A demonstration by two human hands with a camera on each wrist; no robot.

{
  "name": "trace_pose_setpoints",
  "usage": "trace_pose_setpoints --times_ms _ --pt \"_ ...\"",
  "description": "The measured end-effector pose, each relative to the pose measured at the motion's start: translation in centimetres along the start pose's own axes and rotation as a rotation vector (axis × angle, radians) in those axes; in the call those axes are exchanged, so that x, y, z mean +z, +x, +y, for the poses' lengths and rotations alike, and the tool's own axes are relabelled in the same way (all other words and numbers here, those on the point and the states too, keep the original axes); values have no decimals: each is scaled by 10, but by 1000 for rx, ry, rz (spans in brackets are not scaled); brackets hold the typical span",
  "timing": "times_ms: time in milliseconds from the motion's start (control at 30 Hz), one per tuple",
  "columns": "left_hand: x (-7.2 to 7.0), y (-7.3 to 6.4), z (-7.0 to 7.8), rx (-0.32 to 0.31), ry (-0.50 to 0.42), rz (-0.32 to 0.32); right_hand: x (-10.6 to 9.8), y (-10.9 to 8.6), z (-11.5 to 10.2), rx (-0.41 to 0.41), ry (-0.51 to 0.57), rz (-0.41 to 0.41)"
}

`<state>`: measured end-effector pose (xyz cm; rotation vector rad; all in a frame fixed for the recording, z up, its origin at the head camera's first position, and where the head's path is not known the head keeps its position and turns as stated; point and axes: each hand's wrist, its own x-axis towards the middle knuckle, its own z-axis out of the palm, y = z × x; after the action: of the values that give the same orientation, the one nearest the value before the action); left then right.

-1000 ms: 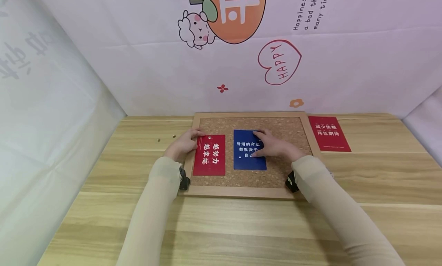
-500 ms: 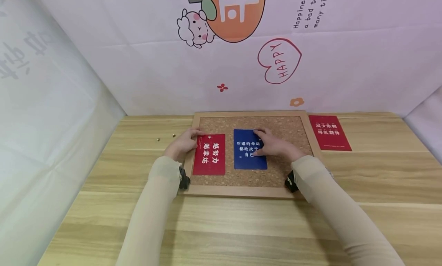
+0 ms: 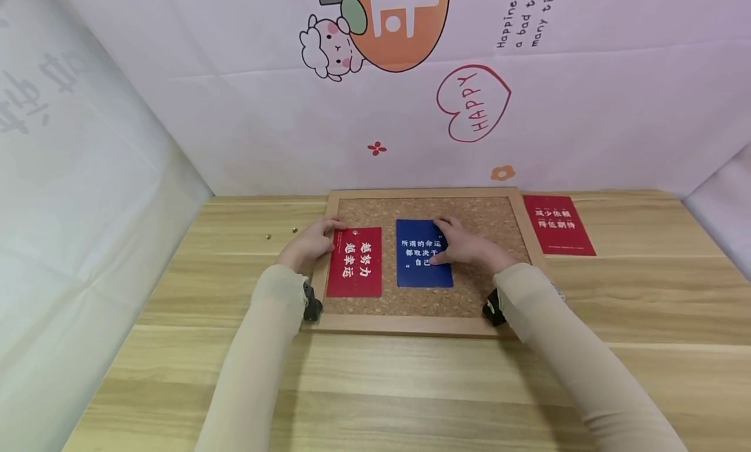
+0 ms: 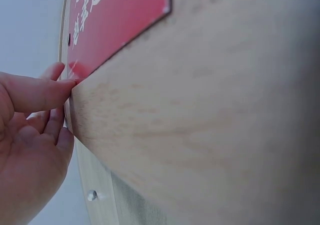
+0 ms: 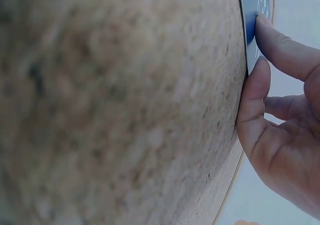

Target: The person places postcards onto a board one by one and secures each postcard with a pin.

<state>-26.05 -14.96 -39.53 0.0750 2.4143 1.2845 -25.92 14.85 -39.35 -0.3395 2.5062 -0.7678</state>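
A red card (image 3: pixel 354 284) with white characters lies over the left side of a wood-framed corkboard (image 3: pixel 375 212), a small silvery pin (image 3: pixel 354 232) near its upper left corner. My left hand (image 3: pixel 309 243) rests at the board's left edge; its thumb (image 4: pixel 45 94) and index finger touch the red card's edge, and the other fingers bend against the frame's side. A blue card (image 3: pixel 424 277) lies mid-board. On its right side rests my right hand (image 3: pixel 466 246), index fingertip near the top edge and thumb (image 5: pixel 258 82) lower down, fingers spread.
Another red card (image 3: pixel 557 230) lies on the wooden table (image 3: pixel 411 400) just right of the board. Two small brass-coloured pins (image 3: pixel 294 230) are on the table to the left. A printed white cloth (image 3: pixel 281 126) hangs behind.
My right index fingertip has slid slightly to the right along the blue card's top edge. The left hand and the cards keep their places.
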Motion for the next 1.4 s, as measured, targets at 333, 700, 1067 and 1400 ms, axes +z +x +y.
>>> trace_pose_setpoints --times_ms 333,700,1067,1400 --pt "-1 0 0 -13 1 23 0 1 3 -7 -31 3" --pt "-3 -4 6 -53 -29 41 -2 -1 3 -29 -56 -11" --pt "-22 -5 8 -38 62 241 -2 -1 0 -9 -55 -15" --pt "-44 -15 -7 -85 48 451 -3 1 7 -26 -38 -11"
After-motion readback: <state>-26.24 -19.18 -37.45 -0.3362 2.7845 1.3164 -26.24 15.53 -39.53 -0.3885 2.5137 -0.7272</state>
